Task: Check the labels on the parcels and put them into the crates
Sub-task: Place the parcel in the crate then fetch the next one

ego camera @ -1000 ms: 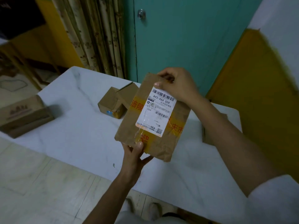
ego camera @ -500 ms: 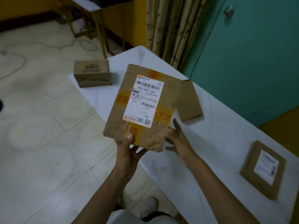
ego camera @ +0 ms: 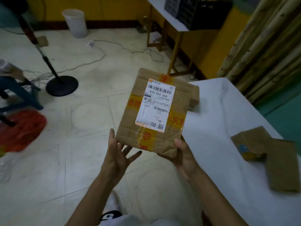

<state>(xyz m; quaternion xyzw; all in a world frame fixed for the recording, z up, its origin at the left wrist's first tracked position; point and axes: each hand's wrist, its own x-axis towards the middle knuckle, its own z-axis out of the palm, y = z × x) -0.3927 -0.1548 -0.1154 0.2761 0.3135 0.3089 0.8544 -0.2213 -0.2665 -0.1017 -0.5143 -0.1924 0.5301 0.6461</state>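
Observation:
I hold a flat brown cardboard parcel (ego camera: 164, 79) with yellow tape over the floor, beside the white table (ego camera: 228, 111). Its white label (ego camera: 155, 106) faces me and reads 843-X64 059. My right hand (ego camera: 183, 154) grips the lower right corner, thumb on top. With fingers spread and straight, my left hand (ego camera: 118, 154) is at the lower left edge, thumb beside it. Dark crates (ego camera: 195, 12) stand on a far table at the top. A small box (ego camera: 194, 97) and two more parcels (ego camera: 276, 157) lie on the white table.
A fan stand with a round black base (ego camera: 61, 85), a white bin (ego camera: 75, 22), a red bag (ego camera: 21, 129) and a blue stool (ego camera: 19, 95) stand on the tiled floor at left. Cables run across the floor. A curtain (ego camera: 268, 46) hangs at right.
The view has swung left toward the floor and the far table. The parcel passed from my left hand's grip to my right hand's; my left hand has opened.

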